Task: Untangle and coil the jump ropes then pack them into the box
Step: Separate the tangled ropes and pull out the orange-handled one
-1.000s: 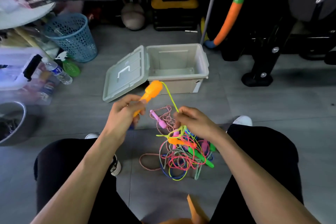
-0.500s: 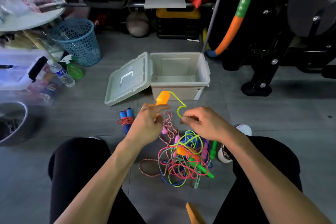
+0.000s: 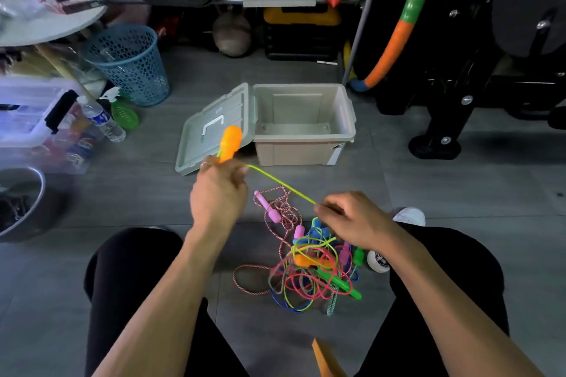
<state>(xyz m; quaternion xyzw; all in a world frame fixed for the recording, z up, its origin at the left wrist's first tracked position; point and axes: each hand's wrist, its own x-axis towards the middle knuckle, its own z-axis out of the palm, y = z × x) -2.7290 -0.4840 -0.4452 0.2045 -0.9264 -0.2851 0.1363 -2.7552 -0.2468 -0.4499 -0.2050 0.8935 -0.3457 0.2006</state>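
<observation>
Left hand (image 3: 219, 193) fingers curling round orange handle (image 3: 230, 144), handle poking up and away toward box lid (image 3: 211, 131). Right hand (image 3: 352, 220) fingers pinching yellow-green cord (image 3: 281, 184), cord stretching taut between hands, running left-up to right-down. Rest of cord dropping into tangled rope pile (image 3: 312, 269) on floor, right under right hand. Open box (image 3: 306, 147) sitting just beyond, nothing visibly packed in it. Guessing right hand is nearer the knots, so it's feeding slack.

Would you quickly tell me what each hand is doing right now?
Left hand: closed, gripping the orange handle.
Right hand: closed, fingers pinching the yellow-green rope above the tangled pile.
</observation>
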